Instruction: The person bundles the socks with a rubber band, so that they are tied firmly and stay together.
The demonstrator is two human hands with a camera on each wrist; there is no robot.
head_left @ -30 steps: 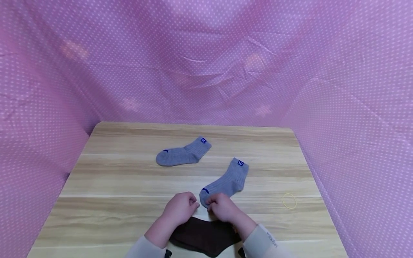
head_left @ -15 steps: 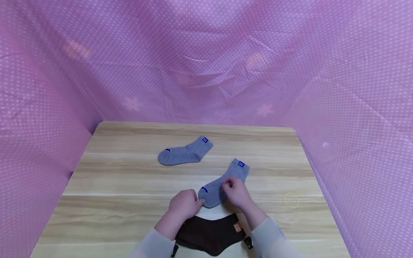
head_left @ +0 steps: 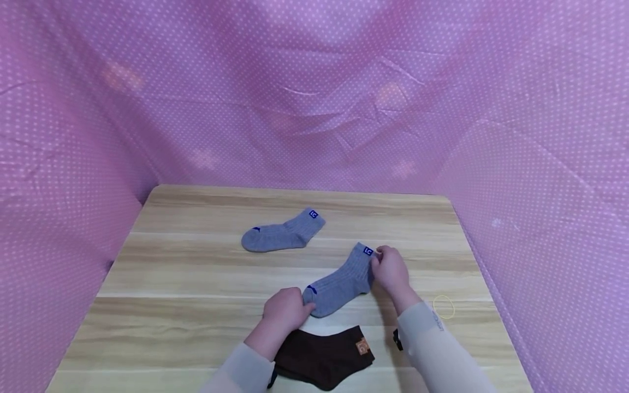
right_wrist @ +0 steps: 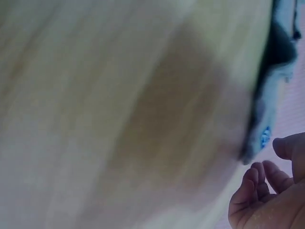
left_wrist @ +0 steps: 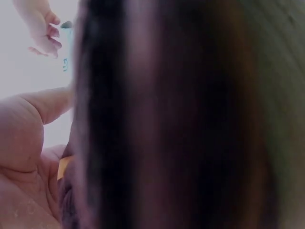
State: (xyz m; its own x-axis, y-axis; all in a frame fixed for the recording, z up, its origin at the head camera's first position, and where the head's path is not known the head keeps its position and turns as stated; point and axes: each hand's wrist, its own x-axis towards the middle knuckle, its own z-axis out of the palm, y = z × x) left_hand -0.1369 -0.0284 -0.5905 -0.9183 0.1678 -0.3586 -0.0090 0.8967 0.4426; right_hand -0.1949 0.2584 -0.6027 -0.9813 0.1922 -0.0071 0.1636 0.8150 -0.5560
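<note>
A grey sock (head_left: 339,284) with a blue cuff label lies slanted on the wooden table, its toe toward the left. At the toe, my left hand (head_left: 285,312) pinches the edge with the thumb on top; its other fingertips are hidden. My right hand (head_left: 392,272) is beside the cuff, and in the right wrist view its thumb and loosely bent fingers (right_wrist: 248,191) are apart with nothing between them. Under the left wrist lies a dark brown sock (head_left: 324,355) with an orange label, which blocks much of the left wrist view.
A second grey sock (head_left: 280,234) lies farther back, toe to the left. To the right of the right forearm is a thin yellow rubber band (head_left: 444,307). Pink dotted cloth (head_left: 314,109) hangs behind and at both sides of the wooden table (head_left: 172,273).
My right hand has moved from the near grey sock's toe along it to the cuff, away to the right. My left hand has shifted slightly right onto the toe. The socks stay put.
</note>
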